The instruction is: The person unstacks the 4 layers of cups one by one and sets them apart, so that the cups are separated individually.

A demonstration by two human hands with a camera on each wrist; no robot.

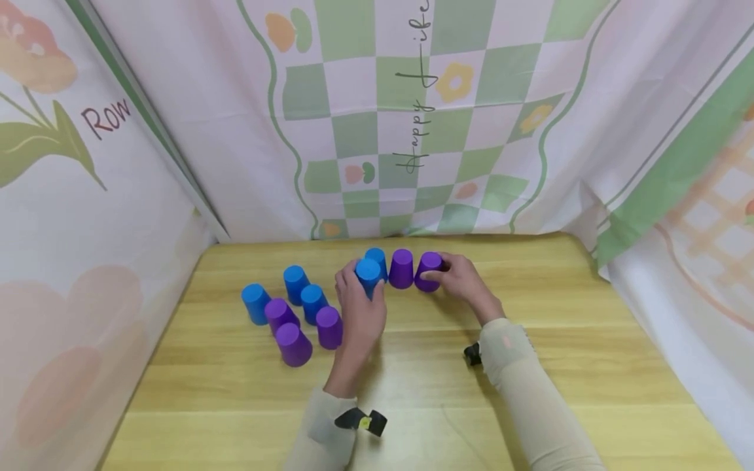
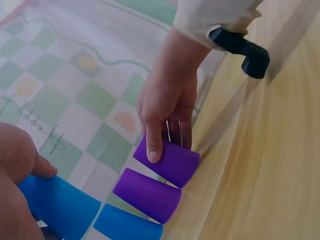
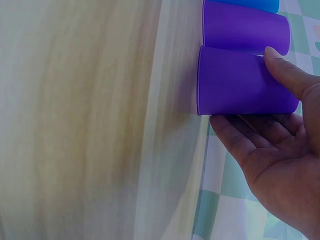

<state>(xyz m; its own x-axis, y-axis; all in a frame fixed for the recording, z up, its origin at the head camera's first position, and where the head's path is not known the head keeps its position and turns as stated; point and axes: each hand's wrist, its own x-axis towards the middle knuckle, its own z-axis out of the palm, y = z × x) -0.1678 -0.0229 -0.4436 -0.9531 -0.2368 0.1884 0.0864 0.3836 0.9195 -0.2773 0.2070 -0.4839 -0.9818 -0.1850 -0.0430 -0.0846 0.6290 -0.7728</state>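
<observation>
My left hand [image 1: 362,314] grips an upside-down blue cup [image 1: 368,273], fingers and thumb around its sides. This cup is in front of another blue cup [image 1: 377,259], which it partly hides in the head view. That rear blue cup forms a row with a purple cup [image 1: 402,268] beside it and a second purple cup [image 1: 428,272] at the right end. My right hand [image 1: 465,286] holds the end purple cup, thumb on the near side and fingers on its right. In the right wrist view that end cup [image 3: 245,82] stands mouth down on the table.
Left of my left hand stand several upside-down cups: blue ones [image 1: 256,304] at the back, purple ones [image 1: 294,345] toward the front. The wooden table [image 1: 412,405] meets a patterned curtain [image 1: 400,131] close behind the row. Black wrist devices [image 1: 360,420] are strapped over both sleeves.
</observation>
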